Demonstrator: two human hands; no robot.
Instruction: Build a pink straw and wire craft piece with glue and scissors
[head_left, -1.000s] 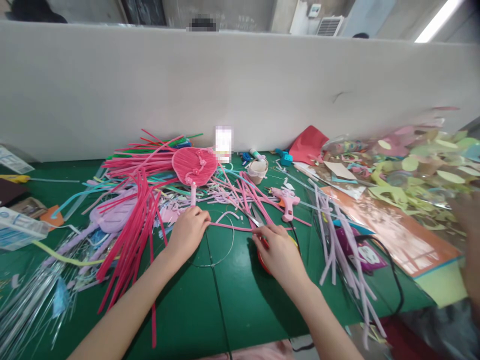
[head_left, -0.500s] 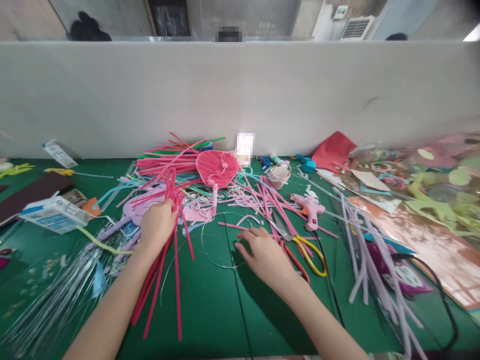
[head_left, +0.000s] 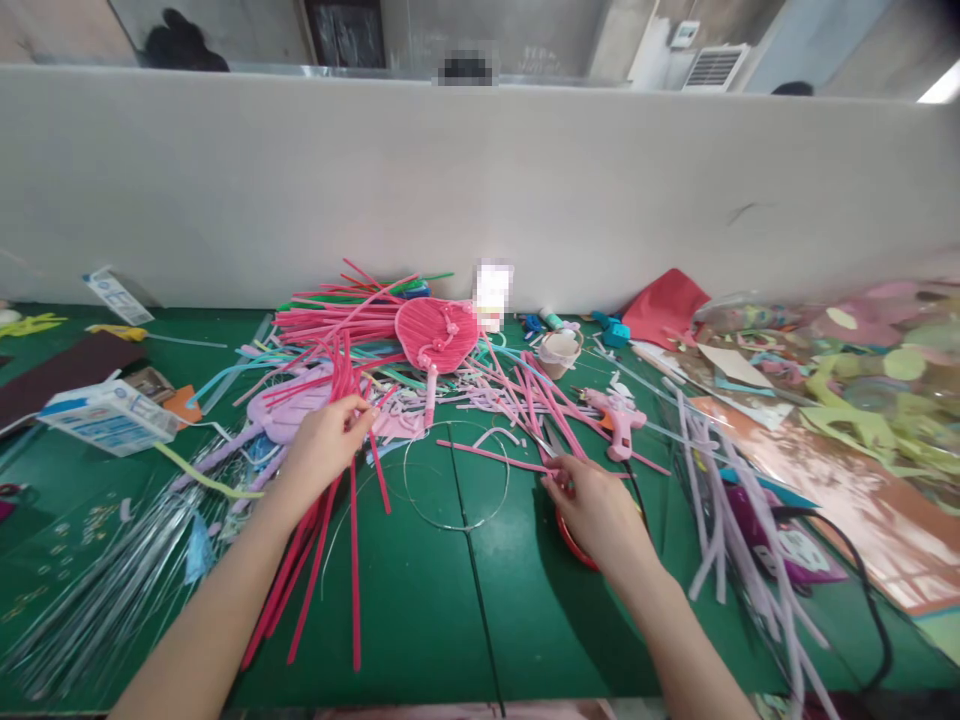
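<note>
My left hand (head_left: 324, 447) lies on a bundle of hot-pink pipe cleaners (head_left: 322, 520) on the green table (head_left: 450, 620), its fingers closed round several of them. My right hand (head_left: 598, 510) rests over the scissors with red and yellow handles (head_left: 574, 540), fingers curled on them; the blades point up-left near a loose pink pipe cleaner (head_left: 487, 456). A thin wire ring (head_left: 456, 480) lies between my hands. Behind it sits a pink heart-shaped fan (head_left: 436, 335).
A pink glue gun (head_left: 616, 415) and a small paper cup (head_left: 559, 352) lie right of centre. Lilac pipe cleaners (head_left: 724, 500), a black cable and cut paper shapes (head_left: 862, 400) fill the right side. A white box (head_left: 109, 415) and clear strips (head_left: 97, 590) lie left. A grey partition (head_left: 480, 180) stands behind.
My left hand went from the centre to the pink bundle at left and closed on it. My right hand left the scissors, lay flat, then came back onto their handles.
</note>
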